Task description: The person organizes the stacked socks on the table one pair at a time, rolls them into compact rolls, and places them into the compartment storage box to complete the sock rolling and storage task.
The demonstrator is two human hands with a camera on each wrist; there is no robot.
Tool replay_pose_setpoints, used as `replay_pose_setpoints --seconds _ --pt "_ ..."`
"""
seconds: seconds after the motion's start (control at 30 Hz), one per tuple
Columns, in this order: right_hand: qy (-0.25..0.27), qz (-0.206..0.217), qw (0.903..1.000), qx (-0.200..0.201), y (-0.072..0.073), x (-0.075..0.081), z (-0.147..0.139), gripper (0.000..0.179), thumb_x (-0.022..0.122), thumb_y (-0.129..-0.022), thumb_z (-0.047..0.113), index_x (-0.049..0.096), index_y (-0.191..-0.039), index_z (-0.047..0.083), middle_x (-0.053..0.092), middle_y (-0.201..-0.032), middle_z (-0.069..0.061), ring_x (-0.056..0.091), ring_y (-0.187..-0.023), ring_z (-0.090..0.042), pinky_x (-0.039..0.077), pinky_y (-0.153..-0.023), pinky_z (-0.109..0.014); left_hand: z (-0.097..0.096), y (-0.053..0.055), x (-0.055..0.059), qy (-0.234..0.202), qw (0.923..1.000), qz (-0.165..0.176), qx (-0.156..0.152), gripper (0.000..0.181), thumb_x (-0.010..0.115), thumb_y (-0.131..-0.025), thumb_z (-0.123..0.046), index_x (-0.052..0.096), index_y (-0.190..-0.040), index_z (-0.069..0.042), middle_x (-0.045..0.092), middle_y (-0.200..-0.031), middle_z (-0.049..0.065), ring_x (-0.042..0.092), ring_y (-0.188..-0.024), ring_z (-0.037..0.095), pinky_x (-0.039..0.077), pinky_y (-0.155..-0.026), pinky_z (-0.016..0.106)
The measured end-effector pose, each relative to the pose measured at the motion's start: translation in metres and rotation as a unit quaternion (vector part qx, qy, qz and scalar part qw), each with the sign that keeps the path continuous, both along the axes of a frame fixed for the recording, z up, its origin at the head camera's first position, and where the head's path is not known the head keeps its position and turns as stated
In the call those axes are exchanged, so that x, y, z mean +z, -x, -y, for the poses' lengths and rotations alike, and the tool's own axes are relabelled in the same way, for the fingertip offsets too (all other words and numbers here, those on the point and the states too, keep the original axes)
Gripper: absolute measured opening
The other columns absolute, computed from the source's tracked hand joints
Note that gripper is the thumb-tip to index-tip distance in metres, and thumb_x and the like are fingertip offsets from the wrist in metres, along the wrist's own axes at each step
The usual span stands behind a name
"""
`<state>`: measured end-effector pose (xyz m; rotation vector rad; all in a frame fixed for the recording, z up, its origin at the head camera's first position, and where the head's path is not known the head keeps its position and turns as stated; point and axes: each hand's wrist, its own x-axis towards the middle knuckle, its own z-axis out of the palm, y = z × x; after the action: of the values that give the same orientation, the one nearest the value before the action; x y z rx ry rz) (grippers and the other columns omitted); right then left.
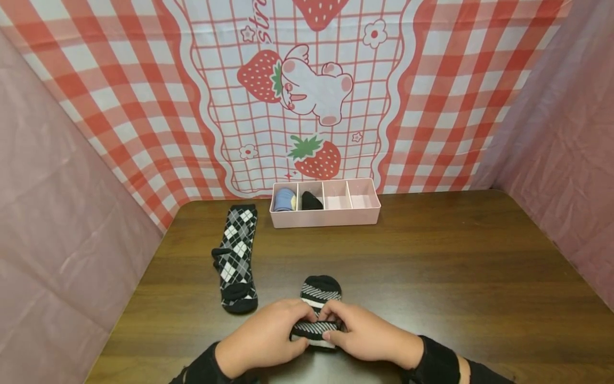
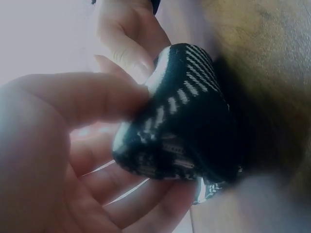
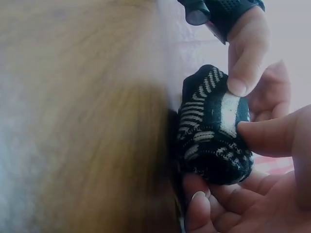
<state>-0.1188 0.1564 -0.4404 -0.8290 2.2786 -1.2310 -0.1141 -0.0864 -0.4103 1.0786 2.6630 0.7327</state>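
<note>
Gripping a striped sock (image 1: 314, 330) in the head view, left hand (image 1: 271, 335) and right hand (image 1: 366, 332) flank its roll; the flat end (image 1: 322, 285) points away along the table (image 1: 431, 266) toward a pink box (image 1: 326, 219). Left wrist: thumb (image 2: 97, 95) on top. Right wrist: roll (image 3: 211, 124) lies crosswise between them.

Smooth pink plastic with a low sheen in the divided box (image 1: 326, 219). Inside it, matt cloth in the blue bundle (image 1: 284, 200) and the black bundle (image 1: 311, 201). In front of the box, dull knit with visible stitches in the striped sock (image 3: 210, 119); left of the box, matt knit in the argyle sock (image 1: 238, 253). Under the box, wood-grained finish on the tabletop (image 1: 441, 256), smooth and faintly glossy. Behind the box, thin, lightly creased cloth in the checked backdrop (image 1: 446, 96); either side of the box, wrinkled, slightly shiny cloth in the pink drapes (image 1: 62, 224).
</note>
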Motion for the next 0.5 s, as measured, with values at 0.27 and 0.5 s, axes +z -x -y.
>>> replay_pose_setpoints --seconds 0.27,0.5 --pt "-0.006 -0.042 0.999 -0.01 -0.0013 -0.0006 0.0014 0.014 0.068 -0.1 0.025 0.059 -0.11 0.022 0.052 -0.101 0.007 0.051 -0.087 -0.008 0.044 -0.073 -0.027 -0.0013 0.0008 -0.0035 0.003 1.0 -0.002 0.001 0.024 0.077 -0.088 -0.015 0.069 -0.11 -0.018 0.067 -0.108 -0.011 0.062 -0.102 0.004 0.053 -0.092 0.03" --pt "-0.035 -0.049 0.9979 -0.022 -0.0021 -0.0016 0.0011 0.015 0.066 -0.102 0.031 0.06 -0.115 0.025 0.057 -0.112 0.009 0.054 -0.097 -0.008 0.046 -0.083 -0.03 0.0 0.0035 -0.0067 -0.001 0.9998 0.019 0.006 0.023 0.077 -0.089 -0.016 0.07 -0.111 -0.017 0.069 -0.11 -0.009 0.063 -0.103 0.006 0.054 -0.091 0.032"
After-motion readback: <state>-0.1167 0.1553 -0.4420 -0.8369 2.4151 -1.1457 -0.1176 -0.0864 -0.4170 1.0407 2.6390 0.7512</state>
